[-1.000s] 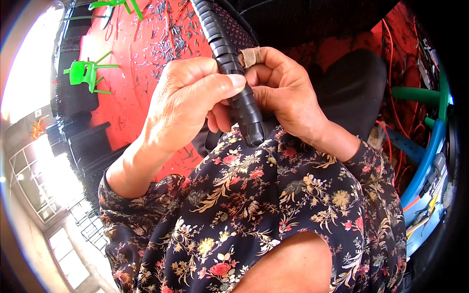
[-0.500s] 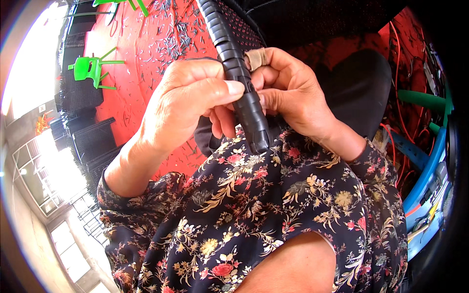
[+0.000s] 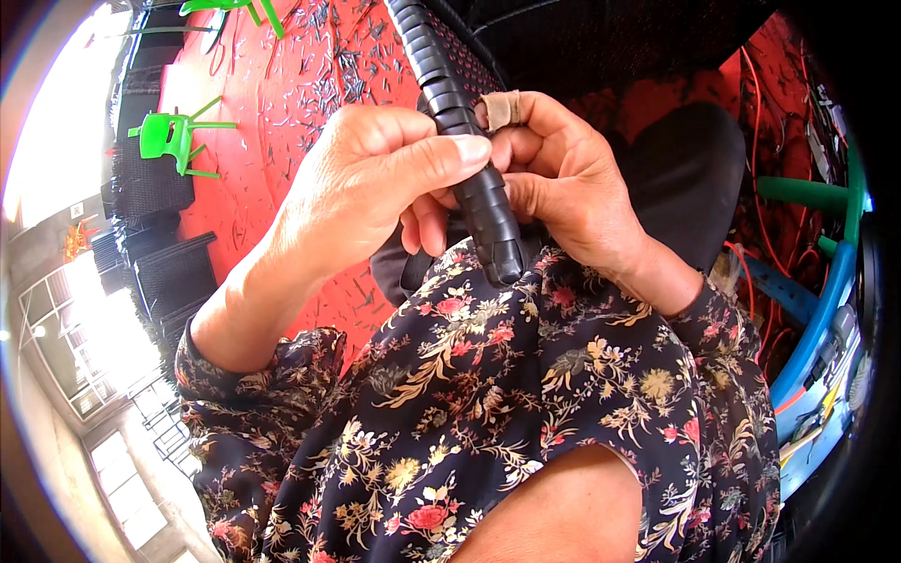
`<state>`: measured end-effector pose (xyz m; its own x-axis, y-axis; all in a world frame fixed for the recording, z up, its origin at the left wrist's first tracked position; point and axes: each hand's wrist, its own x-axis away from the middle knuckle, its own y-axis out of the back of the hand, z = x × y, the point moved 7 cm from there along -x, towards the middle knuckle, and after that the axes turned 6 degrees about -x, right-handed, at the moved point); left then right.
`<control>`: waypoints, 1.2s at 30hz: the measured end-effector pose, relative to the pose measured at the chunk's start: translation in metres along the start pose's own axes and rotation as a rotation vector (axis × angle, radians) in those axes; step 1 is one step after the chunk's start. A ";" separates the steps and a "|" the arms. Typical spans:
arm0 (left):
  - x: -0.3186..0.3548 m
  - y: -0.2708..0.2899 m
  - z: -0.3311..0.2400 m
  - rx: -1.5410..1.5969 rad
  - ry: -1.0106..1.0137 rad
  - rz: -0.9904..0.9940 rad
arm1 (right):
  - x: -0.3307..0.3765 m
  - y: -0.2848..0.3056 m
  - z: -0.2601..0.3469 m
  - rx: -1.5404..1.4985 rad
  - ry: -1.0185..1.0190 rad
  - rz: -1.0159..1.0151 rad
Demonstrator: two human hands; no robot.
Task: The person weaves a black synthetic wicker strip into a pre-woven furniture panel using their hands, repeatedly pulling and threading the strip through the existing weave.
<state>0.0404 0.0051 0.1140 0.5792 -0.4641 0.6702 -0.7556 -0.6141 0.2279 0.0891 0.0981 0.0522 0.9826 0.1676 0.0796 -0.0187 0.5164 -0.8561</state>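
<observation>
"between the two hands, what am i looking at?"

"a black wrapped bar [image 3: 486, 202]: smooth, slightly shiny strip wound in overlapping bands, like a ribbed hose, ending in a blunt, folded tip. that tip shows against a flowered garment [image 3: 460, 375], thin and soft-looking; the bar's far end is cut off at the top."

"and the grip?"

"left of the bar, the left hand [image 3: 371, 183] is closed on it, thumb laid flat across the top, fingers curled underneath. right of the bar, the right hand [image 3: 563, 178] is bent in close, a beige, cloth-like wrap [image 3: 504, 110] round one finger. i can't tell whether it pinches anything; its fingertips are partly hidden at the bar's side."

"any writing?"

"far left of the bar, a small pale square [image 3: 77, 211] may carry some, but it's too small to read."

"what else is around it?"

"touching the bar's upper part, a dark panel [image 3: 471, 64] dotted pinkish red. left of the bar, a creased red floor covering [image 3: 246, 192] strewn with thin black scraps [image 3: 352, 80], and a green chair [image 3: 167, 141] with slim legs. far right of the bar, a curved blue rim [image 3: 828, 324]; what lies inside is squeezed by the lens and hard to name."
</observation>
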 end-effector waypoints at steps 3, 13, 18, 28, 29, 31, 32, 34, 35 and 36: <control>0.000 -0.001 0.002 0.045 -0.009 0.036 | 0.002 0.003 -0.001 -0.020 -0.038 -0.030; 0.002 -0.012 -0.001 0.060 -0.059 0.080 | 0.008 0.009 0.008 0.099 -0.134 -0.081; 0.003 -0.013 -0.003 0.047 -0.110 0.061 | 0.007 0.010 0.011 0.123 -0.143 -0.070; 0.005 -0.011 0.001 0.100 -0.181 0.054 | 0.000 -0.010 0.034 0.364 -0.170 -0.129; 0.007 -0.010 0.001 0.100 -0.191 0.058 | -0.001 -0.016 0.038 0.460 -0.146 -0.129; 0.012 -0.009 0.000 0.096 -0.204 0.054 | -0.004 -0.025 0.043 0.529 -0.184 -0.124; 0.013 -0.009 -0.001 0.092 -0.233 0.055 | -0.004 -0.027 0.044 0.546 -0.186 -0.120; 0.015 -0.009 -0.002 0.085 -0.290 0.056 | -0.003 -0.030 0.044 0.579 -0.193 -0.113; 0.014 -0.009 -0.001 0.072 -0.307 0.048 | -0.003 -0.029 0.043 0.585 -0.199 -0.116; 0.014 -0.009 -0.001 0.075 -0.330 0.049 | -0.003 -0.028 0.043 0.589 -0.206 -0.119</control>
<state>0.0549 0.0049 0.1218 0.6199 -0.6679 0.4119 -0.7673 -0.6259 0.1400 0.0789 0.1194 0.0979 0.9298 0.2082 0.3036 -0.0675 0.9072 -0.4153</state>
